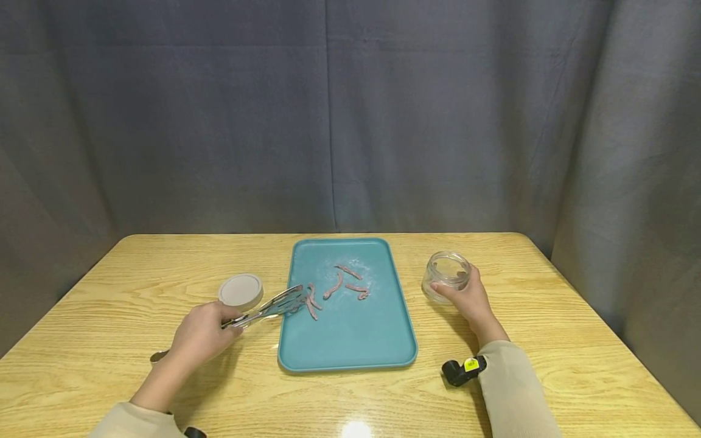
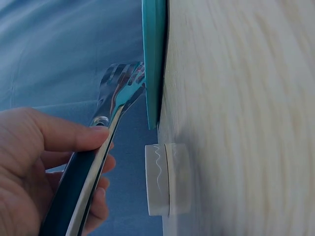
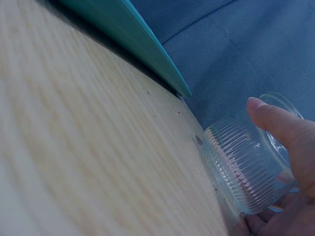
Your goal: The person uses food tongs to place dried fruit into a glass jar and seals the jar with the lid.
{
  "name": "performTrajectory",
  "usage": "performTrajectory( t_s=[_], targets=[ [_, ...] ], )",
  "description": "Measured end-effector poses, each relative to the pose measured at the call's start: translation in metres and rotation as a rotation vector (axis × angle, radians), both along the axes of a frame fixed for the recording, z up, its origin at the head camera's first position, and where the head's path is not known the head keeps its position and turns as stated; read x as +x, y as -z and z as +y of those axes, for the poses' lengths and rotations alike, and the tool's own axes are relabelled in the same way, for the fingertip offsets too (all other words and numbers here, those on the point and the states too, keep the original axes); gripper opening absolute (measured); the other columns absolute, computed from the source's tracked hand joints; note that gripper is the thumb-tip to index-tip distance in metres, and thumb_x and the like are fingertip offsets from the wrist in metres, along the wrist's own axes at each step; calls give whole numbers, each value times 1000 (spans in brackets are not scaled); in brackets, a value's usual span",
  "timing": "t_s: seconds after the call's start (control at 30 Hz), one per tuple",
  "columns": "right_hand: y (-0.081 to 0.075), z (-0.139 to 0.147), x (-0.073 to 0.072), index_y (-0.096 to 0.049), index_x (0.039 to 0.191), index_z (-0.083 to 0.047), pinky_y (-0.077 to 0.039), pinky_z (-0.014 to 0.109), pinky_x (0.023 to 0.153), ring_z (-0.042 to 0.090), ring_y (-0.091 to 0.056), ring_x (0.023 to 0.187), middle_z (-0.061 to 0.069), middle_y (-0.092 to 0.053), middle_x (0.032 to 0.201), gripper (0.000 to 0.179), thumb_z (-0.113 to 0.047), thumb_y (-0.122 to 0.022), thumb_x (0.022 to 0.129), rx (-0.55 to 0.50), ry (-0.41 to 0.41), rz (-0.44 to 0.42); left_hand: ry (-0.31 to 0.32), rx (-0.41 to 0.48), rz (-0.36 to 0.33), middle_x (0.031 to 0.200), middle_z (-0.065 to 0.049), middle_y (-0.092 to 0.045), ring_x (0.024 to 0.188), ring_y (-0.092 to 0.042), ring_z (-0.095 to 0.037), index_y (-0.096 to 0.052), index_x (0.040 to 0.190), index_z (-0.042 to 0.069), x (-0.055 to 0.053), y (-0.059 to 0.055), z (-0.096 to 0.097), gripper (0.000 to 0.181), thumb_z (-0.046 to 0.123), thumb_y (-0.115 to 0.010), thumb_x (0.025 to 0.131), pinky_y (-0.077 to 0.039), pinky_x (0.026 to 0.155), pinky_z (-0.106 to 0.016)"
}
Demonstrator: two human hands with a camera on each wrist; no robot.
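My left hand (image 1: pixel 201 333) grips a pair of metal tongs (image 1: pixel 265 310), thumb on top and fingers curled beneath in the left wrist view. The tong heads reach over the left edge of a teal tray (image 1: pixel 350 347), right at a small group of pinkish, meat-like strips (image 1: pixel 310 303). Several more twisted strips (image 1: pixel 348 272) lie near the tray's middle, on a whitish dusting. Right of the tray, my right hand (image 1: pixel 472 304) holds a clear glass jar (image 1: pixel 431 281) by its side. The jar has no lid on, and a pinkish tone shows through its ribbed wall (image 3: pixel 241 167).
A round whitish lid (image 1: pixel 241 289) lies on the wooden table (image 1: pixel 350 395) left of the tray, just beyond the left hand. A grey curtain (image 1: pixel 350 121) hangs behind the table and along its sides.
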State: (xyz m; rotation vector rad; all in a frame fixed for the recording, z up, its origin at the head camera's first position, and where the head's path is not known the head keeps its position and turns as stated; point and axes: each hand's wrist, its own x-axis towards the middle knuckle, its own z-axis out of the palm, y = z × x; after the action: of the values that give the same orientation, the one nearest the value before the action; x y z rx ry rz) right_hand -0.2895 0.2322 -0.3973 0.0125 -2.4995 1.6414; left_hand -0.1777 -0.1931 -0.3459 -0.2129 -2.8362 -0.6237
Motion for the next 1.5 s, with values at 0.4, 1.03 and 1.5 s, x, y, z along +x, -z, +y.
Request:
performTrajectory(
  t_s=[0.4,1.03,1.5],
  targets=[
    [0,0,1,-9,136,-3,-21,46,94,37,-25,119,24,-22,132,94,-29,-71,71,4,-4,-3,4,41,10,82,-9,-61,58,-48,-14,-69,84,5,1,1,1,16,7,-68,69,-37,46,-27],
    [0,0,1,-9,136,-3,-22,46,94,37,-26,118,24,-24,132,92,-27,-71,71,15,2,3,-51,44,51,79,-7,-60,60,-49,-16,-70,84,6,-8,-9,4,15,11,-67,70,-37,48,-31],
    [0,0,0,-10,135,-2,-21,46,95,37,-25,119,25,-23,132,93,-26,-71,70,14,3,6,-15,83,101,74,-1,-59,59,-47,-15,-71,84,8,-23,-36,17,16,16,-67,71,-36,50,-31]
  ],
)
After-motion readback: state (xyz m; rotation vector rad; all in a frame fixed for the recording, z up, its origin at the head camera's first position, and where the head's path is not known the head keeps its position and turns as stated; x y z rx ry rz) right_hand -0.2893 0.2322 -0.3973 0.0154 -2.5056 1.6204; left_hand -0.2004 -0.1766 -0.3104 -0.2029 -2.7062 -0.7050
